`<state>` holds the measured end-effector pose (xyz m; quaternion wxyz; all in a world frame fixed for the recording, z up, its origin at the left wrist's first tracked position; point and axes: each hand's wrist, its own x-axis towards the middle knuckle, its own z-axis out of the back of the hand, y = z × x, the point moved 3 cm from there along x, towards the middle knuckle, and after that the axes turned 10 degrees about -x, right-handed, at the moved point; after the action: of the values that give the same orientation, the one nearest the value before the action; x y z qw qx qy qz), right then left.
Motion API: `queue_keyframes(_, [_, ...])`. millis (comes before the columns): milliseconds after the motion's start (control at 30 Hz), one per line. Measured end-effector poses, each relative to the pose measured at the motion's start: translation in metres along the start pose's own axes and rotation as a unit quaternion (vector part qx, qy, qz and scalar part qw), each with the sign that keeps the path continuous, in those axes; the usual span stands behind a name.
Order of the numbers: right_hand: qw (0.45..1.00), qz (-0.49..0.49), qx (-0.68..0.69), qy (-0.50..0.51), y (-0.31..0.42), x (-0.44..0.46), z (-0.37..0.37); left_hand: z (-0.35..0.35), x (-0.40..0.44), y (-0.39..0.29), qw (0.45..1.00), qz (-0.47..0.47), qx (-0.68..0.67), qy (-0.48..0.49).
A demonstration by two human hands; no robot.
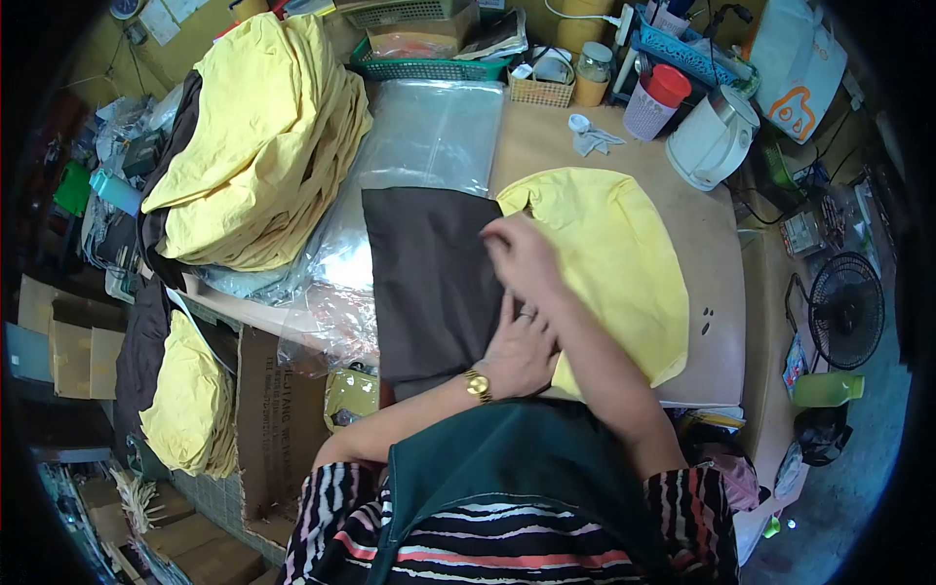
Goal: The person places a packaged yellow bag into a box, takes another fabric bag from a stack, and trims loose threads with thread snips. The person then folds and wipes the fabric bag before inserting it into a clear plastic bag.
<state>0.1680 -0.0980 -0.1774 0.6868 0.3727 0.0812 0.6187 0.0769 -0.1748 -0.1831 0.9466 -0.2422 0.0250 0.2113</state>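
A sewn fabric piece lies on the table, with a flat dark brown panel point(429, 283) on the left and a rounded yellow part point(629, 263) on the right. My left hand point(522, 351), wearing a gold watch and a ring, rests flat with fingers apart near the join of the two colours. Just above it, my right hand point(525, 258) reaches across the yellow part to the dark panel's upper right edge. Its fingers are curled in; what they hold, if anything, is hidden.
At the left stands a tall stack of yellow and brown fabric pieces point(244, 146). Clear plastic sheets point(429, 127) lie behind the dark panel. A white kettle point(714, 136), a red cup point(669, 86) and a jar point(593, 73) stand at the back. A fan point(846, 310) is off to the right.
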Motion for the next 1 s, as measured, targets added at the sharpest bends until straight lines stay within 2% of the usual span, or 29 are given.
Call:
queue_keyframes(33, [0.997,-0.016,-0.047,-0.06,-0.022,0.003,0.021,0.003,-0.012,0.007,0.992,-0.017,-0.022,-0.122])
queue_keyframes(100, [0.986,-0.091,-0.036,-0.134,-0.081,0.002,0.05,0.011,-0.03,0.024,0.986,-0.003,-0.027,-0.163])
queue_keyframes(233, [0.975,-0.154,-0.064,-0.145,-0.097,-0.008,0.067,0.034,-0.057,0.049,0.995,0.031,-0.007,-0.099])
queue_keyframes(300, [0.98,-0.18,-0.081,-0.033,-0.088,-0.003,0.067,0.086,-0.045,0.069,0.989,0.085,-0.105,-0.064])
queue_keyframes(333, [0.978,-0.201,0.052,0.035,-0.096,0.004,0.069,0.106,-0.037,0.09,0.978,0.057,-0.064,-0.193])
queue_keyframes(367, [0.978,-0.199,0.052,0.031,-0.099,0.017,0.082,0.121,-0.028,0.113,0.947,0.027,-0.021,-0.32])
queue_keyframes(433, [0.974,-0.153,-0.079,-0.149,-0.104,0.041,0.121,0.128,-0.005,0.16,0.899,0.052,0.16,-0.405])
queue_keyframes(467, [0.957,-0.185,-0.168,-0.144,-0.124,0.051,0.126,0.134,0.002,0.171,0.898,0.049,0.162,-0.405])
queue_keyframes(533, [0.932,-0.212,-0.256,-0.145,-0.165,0.062,0.134,0.142,0.017,0.194,0.954,0.178,0.072,-0.229])
queue_keyframes(567, [0.943,-0.21,-0.256,-0.033,-0.18,0.067,0.131,0.155,0.017,0.196,0.953,0.175,0.077,-0.234])
queue_keyframes(600, [0.942,-0.205,-0.255,0.078,-0.194,0.074,0.135,0.17,0.017,0.197,0.963,0.174,0.061,-0.198])
queue_keyframes(633, [0.962,-0.184,-0.199,-0.01,-0.207,0.085,0.162,0.182,0.014,0.197,0.97,0.175,0.04,-0.161])
queue_keyframes(667, [0.972,-0.162,-0.141,-0.095,-0.212,0.094,0.187,0.211,0.0,0.185,0.96,0.11,0.012,-0.256])
queue_keyframes(700, [0.964,-0.211,0.07,-0.146,-0.164,0.089,0.229,0.242,-0.017,0.17,0.944,0.074,-0.067,-0.315])
queue_keyframes(733, [0.944,-0.23,-0.002,-0.237,-0.121,0.081,0.277,0.269,-0.039,0.143,0.909,0.062,-0.101,-0.4])
queue_keyframes(767, [0.934,-0.113,0.193,-0.279,-0.102,0.073,0.307,0.288,-0.054,0.142,0.886,-0.022,-0.153,-0.437])
queue_keyframes(800, [0.924,-0.081,0.225,-0.298,-0.113,0.058,0.346,0.305,-0.074,0.126,0.869,-0.05,-0.197,-0.451])
queue_keyframes(833, [0.913,-0.048,0.256,-0.314,-0.125,0.043,0.384,0.313,-0.091,0.107,0.85,-0.142,-0.179,-0.475])
queue_keyframes(867, [0.911,0.016,0.253,-0.325,-0.07,0.022,0.38,0.311,-0.108,0.09,0.859,-0.114,-0.203,-0.456])
queue_keyframes(900, [0.928,0.024,0.238,-0.284,-0.078,0.002,0.386,0.303,-0.119,0.089,0.862,-0.146,-0.189,-0.447])
queue_keyframes(933, [0.933,-0.028,0.225,-0.279,-0.103,-0.018,0.397,0.289,-0.125,0.082,0.869,-0.157,-0.173,-0.435])
queue_keyframes(967, [0.953,-0.003,0.203,-0.226,-0.111,-0.041,0.389,0.271,-0.129,0.078,0.885,-0.124,-0.156,-0.421])
queue_keyframes(1000, [0.961,-0.025,0.169,-0.219,-0.103,-0.061,0.368,0.252,-0.131,0.073,0.889,-0.096,-0.192,-0.405])
